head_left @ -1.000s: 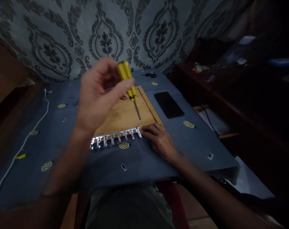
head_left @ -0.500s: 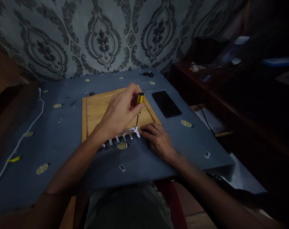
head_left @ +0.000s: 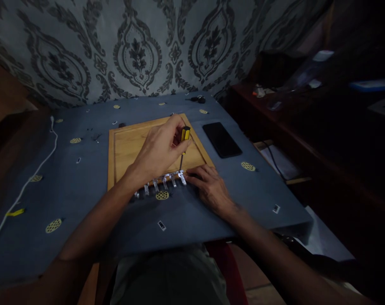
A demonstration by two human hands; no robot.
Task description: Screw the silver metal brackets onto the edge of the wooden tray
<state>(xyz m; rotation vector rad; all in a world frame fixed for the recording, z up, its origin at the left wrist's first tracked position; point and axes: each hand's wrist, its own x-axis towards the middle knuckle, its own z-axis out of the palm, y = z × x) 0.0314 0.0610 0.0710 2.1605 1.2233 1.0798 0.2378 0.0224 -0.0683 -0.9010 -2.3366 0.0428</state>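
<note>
My left hand [head_left: 162,146] is closed around the yellow-and-black handle of a screwdriver [head_left: 185,134]. The screwdriver stands nearly upright, its shaft reaching down to the right end of a shiny strip with several hook-like prongs [head_left: 164,182]. That strip runs along the near edge of a wooden board [head_left: 128,146], the prongs pointing towards me. My right hand [head_left: 209,186] rests at the board's near right corner, fingers bent together and the tips against the strip's right end. My left wrist and forearm pass over the board's near left part.
A black phone [head_left: 222,139] lies right of the board on the patterned grey-blue tablecloth [head_left: 243,195]. Dark keys or a fob [head_left: 198,99] lie at the back. A white cable [head_left: 23,192] runs down the left side. A dark wooden cabinet [head_left: 294,127] borders the right.
The screwdriver handle has shifted very slightly left and down in my left hand. The view has moved a little; my right hand stays at the strip's end.
</note>
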